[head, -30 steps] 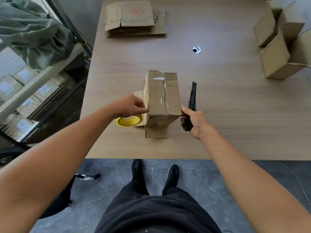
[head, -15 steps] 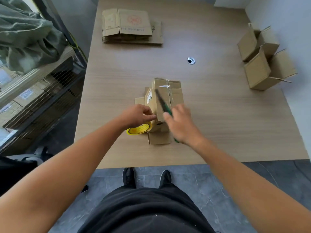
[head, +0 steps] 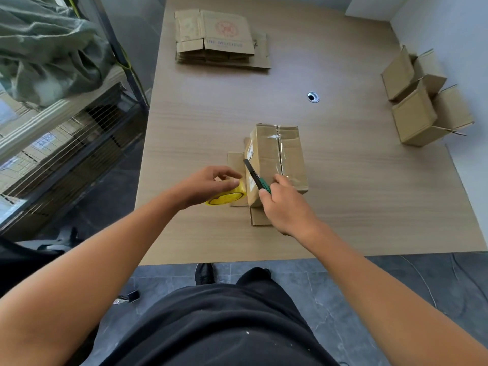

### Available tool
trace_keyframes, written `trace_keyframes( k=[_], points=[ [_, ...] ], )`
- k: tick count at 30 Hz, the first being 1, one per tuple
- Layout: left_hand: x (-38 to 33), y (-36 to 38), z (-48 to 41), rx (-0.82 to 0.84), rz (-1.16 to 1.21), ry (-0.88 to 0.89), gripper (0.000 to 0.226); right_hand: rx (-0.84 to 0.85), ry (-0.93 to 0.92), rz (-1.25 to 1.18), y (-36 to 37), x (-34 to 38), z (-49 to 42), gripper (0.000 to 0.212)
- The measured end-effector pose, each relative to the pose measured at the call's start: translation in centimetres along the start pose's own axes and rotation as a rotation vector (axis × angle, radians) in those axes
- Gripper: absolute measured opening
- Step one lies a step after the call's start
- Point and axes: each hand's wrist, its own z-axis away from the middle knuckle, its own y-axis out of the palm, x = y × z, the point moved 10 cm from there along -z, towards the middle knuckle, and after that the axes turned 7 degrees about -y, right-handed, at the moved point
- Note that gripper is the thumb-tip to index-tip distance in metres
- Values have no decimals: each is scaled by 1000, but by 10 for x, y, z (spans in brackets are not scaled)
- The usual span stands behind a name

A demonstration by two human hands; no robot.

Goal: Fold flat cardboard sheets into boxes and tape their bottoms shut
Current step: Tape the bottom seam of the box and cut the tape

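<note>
A small brown cardboard box [head: 289, 165] sits upside down near the middle of a pale wooden table [head: 356, 196], close to the near edge. A strip of clear tape [head: 280, 150] runs along its closed bottom seam. Its open top flaps [head: 260, 217] splay flat on the table beneath it.

The left hand [head: 208, 184] sits just left of the box, fingers and thumb curled over a yellow-cored roll of tape [head: 228, 197]. The right hand [head: 286, 207] is at the box's near corner, fingers wrapped round the handle of a green-and-black utility knife [head: 257, 178]. The blade points away and to the left, lying against the box's left wall.

The seam looks already taped, so the step in hand appears to be cutting the tape free of the roll. Any tape stretched between roll and box is too faint to make out. The next move likely calls for holding the roll taut, drawing the blade across the tape, then pressing the loose end onto the box wall.

The left fingertips sit near the blade, and that is the main hazard.

Further out, a stack of flat cardboard sheets [head: 221, 40] waits at the far edge. A cluster of folded boxes [head: 417, 109] stands well apart on the right. A small metal cable hole [head: 313, 97] lies between them. Wire shelving [head: 66, 143] under a green cloth [head: 50, 46] stands off to the left.
</note>
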Motion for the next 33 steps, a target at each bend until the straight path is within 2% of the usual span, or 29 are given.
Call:
trace_keyframes(
  k=[3,7,13,16,23,26,29,33],
  points=[
    [-12,-3,-11,-86,-329,31,25,2,23,-2,-1,2,2,49],
    [-21,5,-26,-89,-645,58,18,-3,55,3,-4,5,2,50],
    [-25,-2,-22,-176,-698,111,22,138,80,84,16,1,-5,54],
    [-27,-1,-19,-202,-776,129,24,147,103,111,20,3,-3,56],
    [-39,11,5,-454,-991,390,23,172,117,201,19,17,2,55],
    [-39,13,16,-565,-1041,460,4,252,143,250,16,24,2,50],
    [-41,14,19,-594,-1088,523,11,334,198,251,1,31,-2,47],
    [-39,13,13,-599,-1080,511,9,486,100,349,-9,45,5,34]
  ],
)
